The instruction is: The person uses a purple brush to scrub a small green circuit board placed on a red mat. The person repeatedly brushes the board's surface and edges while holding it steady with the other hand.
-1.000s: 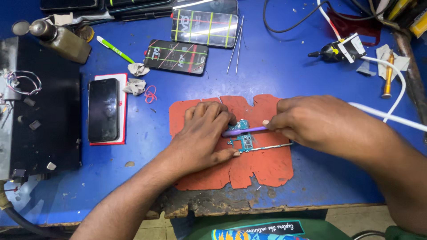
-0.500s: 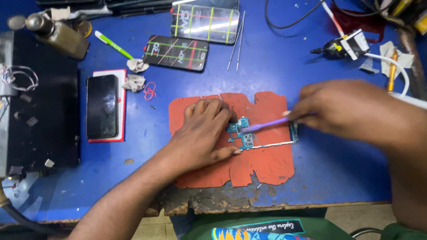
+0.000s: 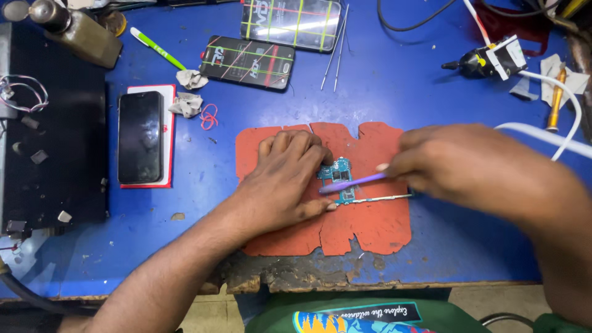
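Observation:
A small teal circuit board (image 3: 338, 172) lies on a worn orange-red mat (image 3: 370, 228) at the front of the blue table. My left hand (image 3: 285, 179) lies flat on the mat with its fingertips pressing the board's left edge. My right hand (image 3: 459, 163) grips a thin purple tool (image 3: 353, 182), whose tip rests on the board. A thin metal strip (image 3: 385, 198) sticks out to the right from under the board.
A black phone (image 3: 140, 137) on a red-edged white card lies left. Two striped phone panels (image 3: 248, 62) (image 3: 290, 23), tweezers (image 3: 333, 46), a green pen (image 3: 157, 49), a black box (image 3: 46, 129), a bottle (image 3: 77, 32), white cable (image 3: 542, 132) and a black tool (image 3: 478, 61) surround the mat.
My right hand has slid right and then back left a little, with the purple tool's tip staying on the board. The left hand has kept its place.

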